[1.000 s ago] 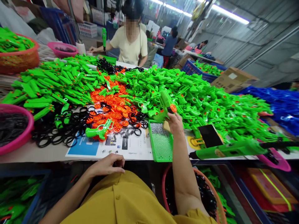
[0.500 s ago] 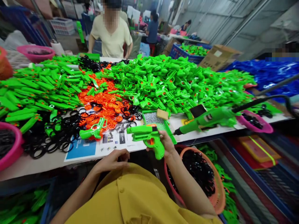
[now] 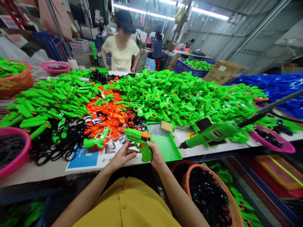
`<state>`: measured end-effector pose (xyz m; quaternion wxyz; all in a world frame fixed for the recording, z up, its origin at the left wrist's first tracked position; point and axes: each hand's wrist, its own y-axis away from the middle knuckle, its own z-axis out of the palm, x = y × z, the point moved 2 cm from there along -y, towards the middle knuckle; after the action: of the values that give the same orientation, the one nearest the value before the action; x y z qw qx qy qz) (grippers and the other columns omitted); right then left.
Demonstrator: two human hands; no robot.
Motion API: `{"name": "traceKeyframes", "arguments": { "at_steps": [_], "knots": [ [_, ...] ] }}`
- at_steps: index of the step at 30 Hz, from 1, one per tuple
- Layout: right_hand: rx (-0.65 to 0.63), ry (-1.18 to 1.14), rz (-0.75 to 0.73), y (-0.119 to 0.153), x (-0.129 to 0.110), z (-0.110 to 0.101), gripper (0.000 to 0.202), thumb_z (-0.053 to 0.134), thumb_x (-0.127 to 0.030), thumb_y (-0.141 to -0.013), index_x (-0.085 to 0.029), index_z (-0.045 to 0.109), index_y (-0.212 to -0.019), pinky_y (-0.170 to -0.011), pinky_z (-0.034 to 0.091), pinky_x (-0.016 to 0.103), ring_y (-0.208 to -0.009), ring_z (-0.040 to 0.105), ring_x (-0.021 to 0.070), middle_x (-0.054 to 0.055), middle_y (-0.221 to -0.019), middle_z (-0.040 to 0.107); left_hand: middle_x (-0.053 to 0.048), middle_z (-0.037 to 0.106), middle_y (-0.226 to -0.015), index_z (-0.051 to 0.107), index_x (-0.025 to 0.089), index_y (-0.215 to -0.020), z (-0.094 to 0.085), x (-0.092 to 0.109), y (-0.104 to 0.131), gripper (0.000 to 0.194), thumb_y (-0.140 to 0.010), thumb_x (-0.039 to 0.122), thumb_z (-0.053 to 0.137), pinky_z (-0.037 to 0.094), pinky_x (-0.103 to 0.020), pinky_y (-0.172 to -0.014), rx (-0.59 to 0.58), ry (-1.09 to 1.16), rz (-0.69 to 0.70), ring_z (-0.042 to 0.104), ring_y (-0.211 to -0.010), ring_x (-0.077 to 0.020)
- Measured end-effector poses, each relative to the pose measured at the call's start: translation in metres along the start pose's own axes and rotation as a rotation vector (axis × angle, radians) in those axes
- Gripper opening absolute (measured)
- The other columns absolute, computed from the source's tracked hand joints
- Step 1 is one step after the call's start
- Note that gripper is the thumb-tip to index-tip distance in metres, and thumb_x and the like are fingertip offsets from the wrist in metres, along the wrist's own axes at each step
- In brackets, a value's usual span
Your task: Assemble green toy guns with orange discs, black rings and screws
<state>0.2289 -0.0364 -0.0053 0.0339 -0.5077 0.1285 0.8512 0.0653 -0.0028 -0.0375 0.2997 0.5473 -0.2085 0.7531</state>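
Observation:
A green toy gun (image 3: 144, 148) with an orange rear piece is held over the table's front edge, its barrel pointing left. My right hand (image 3: 156, 154) is closed around the back of its grip. Just left of the trigger guard, my left hand (image 3: 124, 155) has its fingers stretched apart; whether the fingertips touch the gun I cannot tell. Another green toy gun half (image 3: 98, 140) with orange parts lies on the printed sheet (image 3: 82, 159). To the right is a green perforated tray (image 3: 163, 146) holding small silvery pieces, with a tan block (image 3: 167, 126) on its edge.
A green electric screwdriver (image 3: 210, 135) hangs at the right. Heaps of green gun shells (image 3: 177, 94), orange parts (image 3: 107, 116) and black rings (image 3: 56, 151) cover the table. Baskets (image 3: 189, 176) stand below its edge. A person (image 3: 121, 52) stands across the table.
My left hand has moved up from beside my body to the toy gun. The gun has shifted slightly left and turned in my right hand. The head view has tilted upward.

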Motion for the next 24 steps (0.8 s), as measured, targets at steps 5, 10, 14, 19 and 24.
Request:
{"name": "traceKeyframes", "arguments": {
  "at_steps": [5, 10, 14, 19, 24],
  "knots": [
    [0.022, 0.237, -0.258, -0.002, 0.000, -0.001, 0.045, 0.073, -0.040, -0.079, -0.030, 0.064, -0.122, -0.110, 0.044, 0.039, -0.121, 0.060, 0.0224, 0.000, -0.128, 0.067, -0.016, 0.053, -0.139, 0.038, 0.028, -0.149, 0.007, 0.002, -0.014, 0.086, -0.077, 0.050, 0.080, 0.052, -0.037, -0.095, -0.023, 0.036, 0.000, 0.063, -0.114, -0.0258],
    [0.004, 0.608, -0.484, 0.003, -0.001, 0.002, 0.051, 0.066, -0.037, -0.087, -0.032, 0.054, -0.136, -0.114, 0.038, 0.044, -0.129, 0.053, 0.0255, 0.004, -0.138, 0.059, -0.016, 0.056, -0.139, 0.041, 0.026, -0.149, 0.011, 0.006, -0.018, 0.087, -0.075, 0.052, 0.080, 0.049, -0.042, -0.102, -0.033, 0.070, 0.030, 0.060, -0.121, -0.0277],
    [-0.015, 0.899, -0.662, 0.004, 0.004, 0.011, 0.059, 0.066, -0.034, -0.086, -0.032, 0.046, -0.142, -0.107, 0.044, 0.048, -0.125, 0.054, 0.0286, 0.008, -0.137, 0.057, -0.015, 0.062, -0.131, 0.053, 0.018, -0.138, 0.010, 0.009, -0.022, 0.082, -0.072, 0.059, 0.079, 0.047, -0.041, -0.105, 0.020, 0.089, 0.075, 0.060, -0.120, -0.0290],
    [-0.069, 1.093, -0.813, 0.001, 0.018, 0.027, 0.072, 0.064, -0.026, -0.084, -0.031, 0.036, -0.150, -0.103, 0.048, 0.052, -0.120, 0.054, 0.0299, 0.012, -0.130, 0.053, -0.011, 0.069, -0.106, 0.064, 0.009, -0.114, 0.002, 0.014, -0.026, 0.073, -0.065, 0.059, 0.083, 0.050, -0.033, -0.093, 0.228, 0.032, 0.040, 0.063, -0.104, -0.0251],
    [-0.127, 1.146, -0.797, 0.003, 0.028, 0.033, 0.081, 0.063, -0.019, -0.079, -0.031, 0.032, -0.153, -0.104, 0.048, 0.053, -0.124, 0.052, 0.0302, 0.013, -0.130, 0.051, -0.003, 0.066, -0.090, 0.065, 0.012, -0.103, -0.004, 0.015, -0.025, 0.060, -0.063, 0.052, 0.085, 0.050, -0.025, -0.079, 0.388, 0.136, 0.041, 0.061, -0.082, -0.0141]
  ]
}}
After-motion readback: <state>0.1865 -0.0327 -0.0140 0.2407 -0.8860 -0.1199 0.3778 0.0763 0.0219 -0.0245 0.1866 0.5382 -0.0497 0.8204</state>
